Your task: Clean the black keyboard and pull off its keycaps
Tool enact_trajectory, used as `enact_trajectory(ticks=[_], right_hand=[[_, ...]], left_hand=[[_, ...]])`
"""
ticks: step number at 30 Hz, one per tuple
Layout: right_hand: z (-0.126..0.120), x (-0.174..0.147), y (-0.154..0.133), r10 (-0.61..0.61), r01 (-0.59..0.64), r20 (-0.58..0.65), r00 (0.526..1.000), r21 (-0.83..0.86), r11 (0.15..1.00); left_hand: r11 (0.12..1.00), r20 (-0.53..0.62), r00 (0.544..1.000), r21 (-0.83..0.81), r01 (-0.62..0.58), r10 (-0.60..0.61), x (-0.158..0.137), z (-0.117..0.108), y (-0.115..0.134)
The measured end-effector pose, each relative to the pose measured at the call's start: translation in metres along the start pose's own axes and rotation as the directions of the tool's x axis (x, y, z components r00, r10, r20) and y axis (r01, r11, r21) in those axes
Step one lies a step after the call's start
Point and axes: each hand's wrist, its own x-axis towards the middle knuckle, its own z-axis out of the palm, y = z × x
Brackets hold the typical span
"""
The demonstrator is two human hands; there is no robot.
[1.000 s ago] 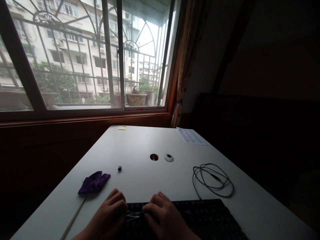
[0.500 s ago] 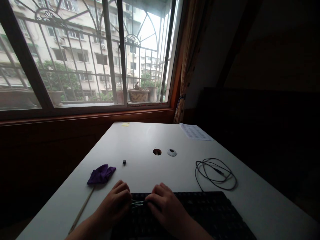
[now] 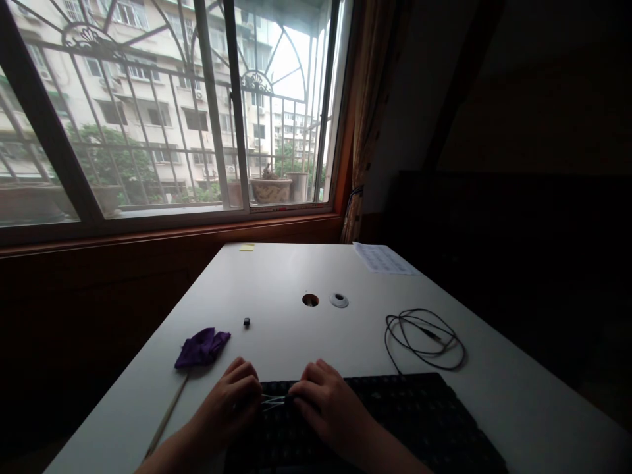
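Over the left part of a black keyboard (image 3: 405, 415), my left hand (image 3: 231, 401) is closed on a wire keycap puller (image 3: 272, 400). Its thin pale wires stick out to the right, while the handle is hidden in the fingers. My right hand (image 3: 323, 398) pinches a small dark keycap (image 3: 290, 399) at the other end of the wires. Both hands are close together, a short gap apart. Another small dark keycap (image 3: 247, 322) lies on the white table beyond my left hand.
A purple cloth (image 3: 202, 347) on a thin stick (image 3: 166, 416) lies at left. A coiled black cable (image 3: 424, 339) is at right behind the keyboard. Farther back are a cable hole (image 3: 311, 300), its round cover (image 3: 339, 300), a yellow note (image 3: 247, 247) and a printed sheet (image 3: 384, 258).
The camera view has shifted slightly. Both hands keep their grip on the keycap puller and keycap, with no clear movement between them.
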Motion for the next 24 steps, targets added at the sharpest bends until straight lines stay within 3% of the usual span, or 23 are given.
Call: enact_trajectory(ticks=[15,24], right_hand=[[-0.004,-0.002,0.001,-0.025,0.025,-0.002,1.0,0.026,0.999],[-0.002,-0.004,0.004,0.021,-0.023,0.019,1.0,0.067,0.997]], left_hand=[[1.0,0.001,1.0,-0.007,-0.001,0.001,-0.009,0.01,-0.004],[0.999,0.02,0.999,-0.01,0.034,-0.033,-0.006,0.009,-0.001]])
